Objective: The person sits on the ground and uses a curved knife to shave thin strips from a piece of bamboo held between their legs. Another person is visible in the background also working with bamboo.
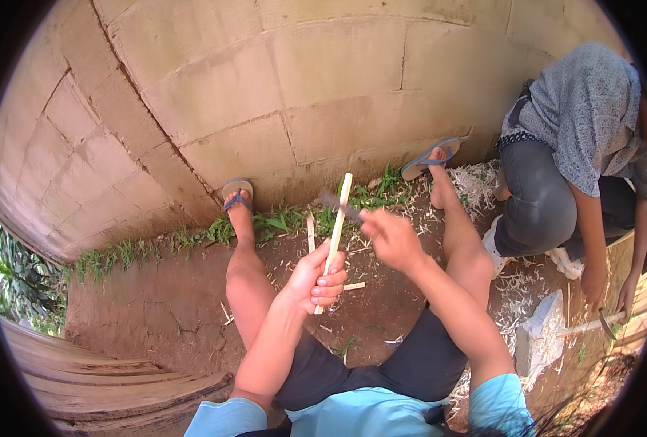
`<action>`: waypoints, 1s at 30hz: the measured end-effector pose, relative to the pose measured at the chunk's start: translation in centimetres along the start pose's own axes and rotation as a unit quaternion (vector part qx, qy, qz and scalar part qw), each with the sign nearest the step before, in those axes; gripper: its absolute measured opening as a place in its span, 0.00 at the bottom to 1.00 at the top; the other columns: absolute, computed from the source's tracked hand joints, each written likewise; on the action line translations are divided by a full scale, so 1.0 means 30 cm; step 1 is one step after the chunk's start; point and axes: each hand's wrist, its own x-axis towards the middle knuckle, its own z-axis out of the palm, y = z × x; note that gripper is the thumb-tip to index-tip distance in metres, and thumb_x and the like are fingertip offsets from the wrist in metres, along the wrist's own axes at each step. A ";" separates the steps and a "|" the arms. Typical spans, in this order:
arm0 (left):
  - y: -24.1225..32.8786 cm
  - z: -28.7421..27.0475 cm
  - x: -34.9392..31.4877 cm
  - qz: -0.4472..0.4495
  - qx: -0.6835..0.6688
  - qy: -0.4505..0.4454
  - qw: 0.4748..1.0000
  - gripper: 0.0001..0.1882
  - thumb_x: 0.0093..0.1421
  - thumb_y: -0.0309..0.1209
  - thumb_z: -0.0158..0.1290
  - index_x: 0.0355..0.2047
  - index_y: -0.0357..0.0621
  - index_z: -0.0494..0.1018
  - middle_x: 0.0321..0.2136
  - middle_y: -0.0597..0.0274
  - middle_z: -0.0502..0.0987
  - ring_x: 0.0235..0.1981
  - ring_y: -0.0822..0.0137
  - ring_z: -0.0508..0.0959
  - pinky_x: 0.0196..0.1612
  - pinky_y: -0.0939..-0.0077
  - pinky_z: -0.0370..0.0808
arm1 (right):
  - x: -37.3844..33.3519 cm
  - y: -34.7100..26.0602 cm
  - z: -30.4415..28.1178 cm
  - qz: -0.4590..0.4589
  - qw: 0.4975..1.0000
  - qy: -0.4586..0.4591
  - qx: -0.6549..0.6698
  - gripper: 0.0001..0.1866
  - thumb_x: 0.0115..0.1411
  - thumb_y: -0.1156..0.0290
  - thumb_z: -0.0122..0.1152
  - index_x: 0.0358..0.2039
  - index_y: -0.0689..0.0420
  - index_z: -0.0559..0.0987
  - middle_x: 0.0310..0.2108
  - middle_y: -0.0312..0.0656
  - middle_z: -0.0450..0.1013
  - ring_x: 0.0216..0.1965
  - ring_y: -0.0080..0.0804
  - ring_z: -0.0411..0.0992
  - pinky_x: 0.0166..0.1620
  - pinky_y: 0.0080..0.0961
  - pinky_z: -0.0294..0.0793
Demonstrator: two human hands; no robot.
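I sat facing the block wall (265, 95) with legs spread over the dirt, my left hand (315, 277) closed around a pale wooden stick (336, 231), steadying it upright while my right hand (390, 237), fingers shut, drove a blurred knife (338, 205) along it.

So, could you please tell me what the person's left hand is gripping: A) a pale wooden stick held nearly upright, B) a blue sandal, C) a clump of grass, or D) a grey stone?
A: the left hand is closed around a pale wooden stick that rises nearly upright, while the right hand holds a blurred dark blade against it.
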 end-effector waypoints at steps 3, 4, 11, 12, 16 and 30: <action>-0.007 -0.002 -0.007 -0.016 0.034 0.021 0.999 0.27 0.70 0.53 0.30 0.20 0.49 0.59 0.09 0.75 0.54 0.05 0.83 0.50 0.04 0.88 0.47 | -0.012 -0.010 -0.014 -0.057 0.998 -0.017 -0.007 0.10 0.60 0.66 0.58 0.40 0.54 0.77 0.25 0.42 0.73 0.24 0.42 0.74 0.26 0.34 0.73; -0.008 -0.003 -0.005 -0.018 0.047 0.034 0.998 0.27 0.70 0.53 0.30 0.20 0.49 0.59 0.09 0.75 0.54 0.05 0.83 0.50 0.04 0.88 0.47 | -0.043 -0.046 -0.026 -0.112 0.990 -0.080 -0.022 0.09 0.61 0.67 0.57 0.39 0.56 0.76 0.26 0.44 0.73 0.25 0.45 0.74 0.27 0.35 0.73; -0.007 0.017 0.005 0.010 0.123 0.097 0.988 0.26 0.70 0.53 0.29 0.21 0.50 0.58 0.10 0.76 0.53 0.06 0.83 0.49 0.05 0.87 0.47 | -0.037 -0.010 0.005 -0.071 0.995 -0.048 -0.048 0.09 0.61 0.66 0.56 0.39 0.54 0.76 0.26 0.42 0.74 0.25 0.41 0.75 0.26 0.34 0.75; -0.019 0.014 0.001 0.005 0.126 0.107 0.986 0.26 0.70 0.54 0.29 0.22 0.50 0.58 0.10 0.76 0.53 0.06 0.83 0.49 0.05 0.87 0.47 | -0.068 -0.027 0.006 -0.093 0.989 -0.102 -0.053 0.09 0.62 0.66 0.55 0.39 0.55 0.76 0.26 0.43 0.74 0.25 0.41 0.75 0.26 0.34 0.75; -0.003 0.030 0.000 0.032 0.166 0.093 0.981 0.26 0.70 0.53 0.29 0.22 0.50 0.59 0.10 0.75 0.53 0.06 0.83 0.49 0.06 0.87 0.46 | 0.037 0.052 0.002 0.088 0.995 0.055 -0.007 0.10 0.61 0.63 0.56 0.39 0.53 0.77 0.27 0.41 0.75 0.25 0.40 0.75 0.26 0.34 0.75; -0.045 0.023 -0.030 0.139 0.308 0.165 0.927 0.14 0.70 0.39 0.40 0.42 0.43 0.71 0.13 0.76 0.59 0.11 0.82 0.56 0.11 0.86 0.54 | -0.002 0.075 -0.019 0.118 0.992 -0.003 0.041 0.15 0.65 0.58 0.53 0.45 0.55 0.73 0.28 0.48 0.73 0.30 0.47 0.76 0.33 0.37 0.73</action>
